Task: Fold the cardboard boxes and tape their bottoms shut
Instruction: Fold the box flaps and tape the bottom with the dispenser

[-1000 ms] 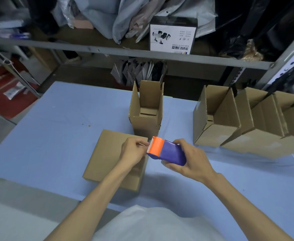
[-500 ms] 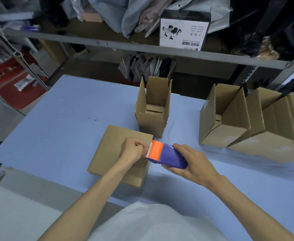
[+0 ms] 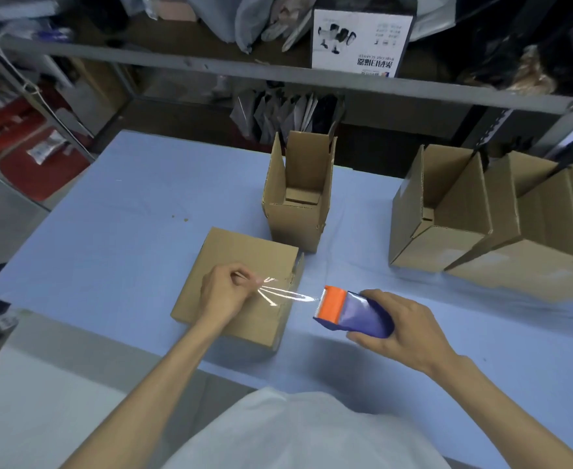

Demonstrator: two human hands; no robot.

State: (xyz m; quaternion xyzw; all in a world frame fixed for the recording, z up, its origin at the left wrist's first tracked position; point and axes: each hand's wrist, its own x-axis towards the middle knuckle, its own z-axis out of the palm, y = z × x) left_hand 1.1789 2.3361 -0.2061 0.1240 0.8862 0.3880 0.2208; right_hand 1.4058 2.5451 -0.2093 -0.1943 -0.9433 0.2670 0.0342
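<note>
Tape end (image 3: 264, 281) is pinched by left hand (image 3: 224, 294), tape dispenser (image 3: 352, 311) clasped by right hand (image 3: 405, 331). Strip (image 3: 292, 295) between grips could be twisted or self-stuck if slackened.

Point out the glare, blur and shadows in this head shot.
Head view: bright glare streaks along the clear tape stretched between the left hand and the tape dispenser; same view: shelf clutter at upper left smeared by blur; soft shadow on the table under that dispenser.
</note>
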